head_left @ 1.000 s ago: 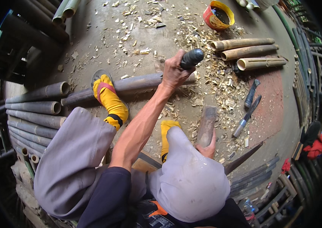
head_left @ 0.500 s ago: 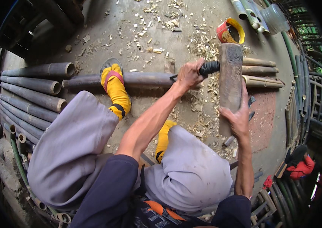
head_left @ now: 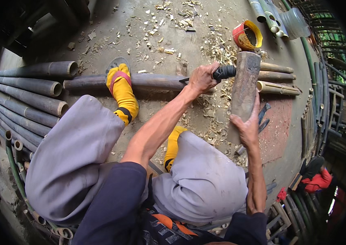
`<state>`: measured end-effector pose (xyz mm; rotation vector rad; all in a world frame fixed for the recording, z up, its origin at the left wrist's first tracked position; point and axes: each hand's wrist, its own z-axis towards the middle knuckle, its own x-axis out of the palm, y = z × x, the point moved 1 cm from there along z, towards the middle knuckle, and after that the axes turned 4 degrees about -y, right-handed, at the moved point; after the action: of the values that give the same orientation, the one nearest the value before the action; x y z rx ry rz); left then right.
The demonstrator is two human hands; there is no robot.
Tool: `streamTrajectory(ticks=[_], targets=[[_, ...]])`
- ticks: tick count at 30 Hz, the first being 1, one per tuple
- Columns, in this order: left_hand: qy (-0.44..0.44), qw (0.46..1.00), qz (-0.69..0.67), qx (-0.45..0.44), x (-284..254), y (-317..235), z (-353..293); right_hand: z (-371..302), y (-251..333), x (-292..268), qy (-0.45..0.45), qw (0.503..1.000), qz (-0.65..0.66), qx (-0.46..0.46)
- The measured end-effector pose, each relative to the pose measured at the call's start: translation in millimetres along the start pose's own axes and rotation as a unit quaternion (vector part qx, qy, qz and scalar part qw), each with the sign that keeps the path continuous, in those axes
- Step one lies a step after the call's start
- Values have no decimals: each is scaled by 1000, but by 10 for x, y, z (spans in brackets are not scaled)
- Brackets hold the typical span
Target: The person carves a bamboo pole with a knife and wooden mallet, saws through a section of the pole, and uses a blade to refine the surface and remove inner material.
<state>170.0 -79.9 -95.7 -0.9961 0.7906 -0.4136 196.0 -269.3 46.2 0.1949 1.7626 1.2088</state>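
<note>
My left hand (head_left: pixel 201 78) grips a blade tool by its black handle (head_left: pixel 225 72), set at the right end of a long dark bamboo pole (head_left: pixel 152 81) lying on the floor. My right hand (head_left: pixel 246 126) holds a thick wooden club (head_left: pixel 244 87) by its lower end, upright, its top next to the black handle. A foot in a yellow sock and sandal (head_left: pixel 122 92) presses on the pole. The other yellow-socked foot (head_left: pixel 173 145) rests nearer, half hidden by my grey-trousered knee.
Dark bamboo poles (head_left: pixel 34 98) are stacked at the left. Short pale bamboo pieces (head_left: pixel 277 77) lie right of the club, a red and yellow ring-shaped container (head_left: pixel 246 36) beyond. Hand tools (head_left: pixel 263 116) and wood chips litter the concrete. A person in red (head_left: pixel 316 179) crouches at the far right.
My right hand has lifted the wooden club from the floor by my knee up beside the black handle. My left hand stays on the tool at the pole's end.
</note>
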Motion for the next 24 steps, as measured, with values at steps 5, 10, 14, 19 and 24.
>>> streamTrajectory(ticks=[5,10,14,19,24], targets=[[19,999,-10,-33,-104,-36,45,-65,152,-364,-44,990,118,58],[115,982,-122,-89,-132,-95,179,-410,-443,-112,-133,982,-127,47],[204,951,-184,-144,-97,111,336,-969,-1068,454,-8,951,-40,307],[239,894,-221,-308,-51,331,567,-1451,-1528,1016,-61,932,-297,200],[185,924,-127,-310,-134,385,606,-1410,-1508,1105,-71,930,-309,183]])
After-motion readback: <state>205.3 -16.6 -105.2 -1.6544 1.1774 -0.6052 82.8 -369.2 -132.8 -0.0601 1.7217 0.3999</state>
